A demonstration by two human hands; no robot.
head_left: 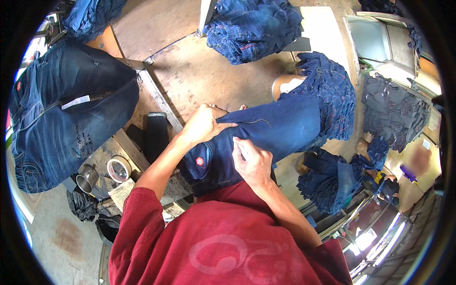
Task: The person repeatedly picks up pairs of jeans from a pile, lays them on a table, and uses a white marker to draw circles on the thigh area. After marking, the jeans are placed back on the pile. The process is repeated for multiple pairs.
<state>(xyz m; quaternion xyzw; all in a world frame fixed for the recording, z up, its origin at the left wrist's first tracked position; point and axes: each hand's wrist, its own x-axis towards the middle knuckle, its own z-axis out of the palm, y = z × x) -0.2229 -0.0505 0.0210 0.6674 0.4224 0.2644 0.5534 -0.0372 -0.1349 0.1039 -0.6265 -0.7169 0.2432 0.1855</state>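
A pair of dark blue jeans (289, 118) lies stretched across in front of me, with a round red badge (200, 161) near its left end. My left hand (205, 124) is closed on a fold of the denim, its thumb lying on top and pointing right. Just below that fold, my right hand (252, 162) has its fingertips pinched together close to the cloth. Whatever those fingertips hold, if anything, is too small to make out. A loose pale thread (260, 120) curls on the denim right of my left thumb.
Another pair of dark jeans (71, 118) is spread at the left. Below it are a roll of tape (118, 169) and a metal cup (87, 178). Denim heaps (254, 28) stand at the back and right, with a dark grey garment pile (394, 109) farther right.
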